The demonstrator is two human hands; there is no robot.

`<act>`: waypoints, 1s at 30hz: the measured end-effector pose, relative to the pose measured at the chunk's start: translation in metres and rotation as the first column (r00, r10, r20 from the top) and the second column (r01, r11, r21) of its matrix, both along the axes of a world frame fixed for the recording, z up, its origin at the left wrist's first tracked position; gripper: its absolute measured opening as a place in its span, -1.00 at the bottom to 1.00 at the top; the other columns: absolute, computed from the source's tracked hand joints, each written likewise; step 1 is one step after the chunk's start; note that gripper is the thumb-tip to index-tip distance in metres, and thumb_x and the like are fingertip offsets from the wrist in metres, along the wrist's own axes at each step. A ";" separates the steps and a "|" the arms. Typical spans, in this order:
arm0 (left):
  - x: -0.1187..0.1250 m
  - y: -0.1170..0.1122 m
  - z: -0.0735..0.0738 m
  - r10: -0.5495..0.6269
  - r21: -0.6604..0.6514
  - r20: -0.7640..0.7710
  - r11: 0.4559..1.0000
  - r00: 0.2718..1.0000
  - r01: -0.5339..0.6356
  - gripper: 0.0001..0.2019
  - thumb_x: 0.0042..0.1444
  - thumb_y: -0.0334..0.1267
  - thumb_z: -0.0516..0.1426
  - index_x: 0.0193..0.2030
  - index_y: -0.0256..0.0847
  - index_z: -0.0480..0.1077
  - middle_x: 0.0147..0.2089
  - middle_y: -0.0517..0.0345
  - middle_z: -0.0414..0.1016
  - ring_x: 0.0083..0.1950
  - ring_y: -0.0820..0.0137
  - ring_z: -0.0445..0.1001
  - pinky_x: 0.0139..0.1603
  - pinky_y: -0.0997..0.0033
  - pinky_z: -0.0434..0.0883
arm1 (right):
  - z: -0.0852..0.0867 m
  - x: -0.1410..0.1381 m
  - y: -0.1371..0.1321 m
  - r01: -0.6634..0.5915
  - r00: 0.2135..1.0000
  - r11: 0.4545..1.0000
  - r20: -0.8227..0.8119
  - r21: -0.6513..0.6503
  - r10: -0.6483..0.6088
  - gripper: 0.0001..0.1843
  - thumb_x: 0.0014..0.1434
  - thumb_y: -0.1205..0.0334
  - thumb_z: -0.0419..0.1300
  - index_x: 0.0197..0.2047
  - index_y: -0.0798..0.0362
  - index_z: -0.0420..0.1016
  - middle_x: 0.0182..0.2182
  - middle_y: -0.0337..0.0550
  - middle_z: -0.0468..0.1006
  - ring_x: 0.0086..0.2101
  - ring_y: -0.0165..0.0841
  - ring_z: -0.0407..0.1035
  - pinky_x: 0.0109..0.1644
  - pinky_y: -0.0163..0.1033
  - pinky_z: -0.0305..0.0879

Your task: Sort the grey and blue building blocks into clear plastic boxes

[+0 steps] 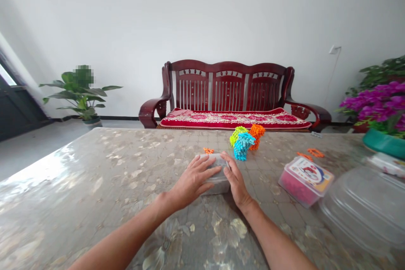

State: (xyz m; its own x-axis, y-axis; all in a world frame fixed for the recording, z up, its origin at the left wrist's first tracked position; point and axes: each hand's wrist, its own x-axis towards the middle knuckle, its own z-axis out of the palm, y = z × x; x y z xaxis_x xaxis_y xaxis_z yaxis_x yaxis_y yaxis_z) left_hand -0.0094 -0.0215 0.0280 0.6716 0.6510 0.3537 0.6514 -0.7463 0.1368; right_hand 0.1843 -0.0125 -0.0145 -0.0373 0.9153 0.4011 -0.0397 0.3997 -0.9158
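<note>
A small clear plastic box with a lid stands on the table in front of me. My left hand lies across the lid with its fingers spread. Along the box's right side, my right hand grips the edge, its fingers at the far corner and its thumb by the lid. The box's contents are hard to make out behind my hands. Just beyond it lies a small orange plastic piece. Past my right hand stand three figures built of small pieces: a blue one, a yellow-green one and an orange one.
To the right are a labelled box of pink pieces, loose orange pieces and a large clear plastic cover. Purple flowers in a green pot stand at the table's right edge. A wooden bench is behind the patterned table.
</note>
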 end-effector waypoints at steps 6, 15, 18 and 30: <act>-0.003 0.006 -0.021 -0.019 0.040 0.183 0.999 0.983 0.011 -0.42 0.11 -0.28 0.21 0.28 0.02 0.19 0.37 -0.02 0.16 0.41 0.12 0.05 0.38 -0.19 -0.03 | -0.003 0.009 0.004 -0.113 0.984 0.993 0.140 0.046 0.106 -0.31 0.17 -0.23 0.09 0.25 -0.05 0.23 0.32 -0.07 0.13 0.30 -0.14 -0.03 0.38 0.02 -0.16; 0.002 0.002 -0.052 0.212 -0.141 0.603 0.977 0.769 -0.159 -0.19 0.03 -0.12 0.25 0.37 -0.09 -0.03 0.44 -0.16 -0.10 0.43 -0.01 -0.03 0.35 -0.12 0.09 | -0.008 0.006 0.009 -0.290 0.953 0.957 0.095 -0.010 0.289 0.08 -0.07 -0.17 0.36 0.36 -0.01 -0.09 0.21 0.10 0.26 0.14 -0.11 0.26 0.22 0.01 0.19; -0.004 0.007 -0.054 0.280 -0.390 0.675 0.921 0.683 0.007 -0.03 0.01 -0.04 0.25 0.42 -0.12 -0.24 0.37 -0.17 0.07 0.37 0.01 0.13 0.30 -0.09 0.19 | -0.005 0.005 0.010 -0.264 0.960 0.964 0.092 -0.012 0.264 0.09 -0.14 -0.14 0.41 0.34 0.00 -0.01 0.17 0.08 0.32 0.12 -0.11 0.28 0.21 0.00 0.19; -0.001 -0.002 -0.042 0.386 -0.560 0.684 0.821 0.619 0.107 -0.08 -0.10 -0.18 0.27 0.36 -0.12 -0.11 0.25 -0.13 0.27 0.19 0.07 0.38 0.17 0.04 0.37 | 0.000 0.009 0.011 -0.298 0.927 0.946 -0.278 -0.131 0.253 -0.26 0.08 -0.27 0.17 0.24 -0.08 0.26 0.17 -0.11 0.40 0.16 -0.16 0.26 0.25 -0.02 0.10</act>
State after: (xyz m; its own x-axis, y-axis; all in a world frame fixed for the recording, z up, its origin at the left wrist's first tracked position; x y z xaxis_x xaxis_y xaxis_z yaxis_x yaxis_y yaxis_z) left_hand -0.0107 -0.0230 -0.0142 0.2098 0.9426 0.2600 0.2170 -0.3041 0.9276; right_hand 0.1933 -0.0016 -0.0142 -0.2146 0.9380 0.2722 -0.3664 0.1811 -0.9127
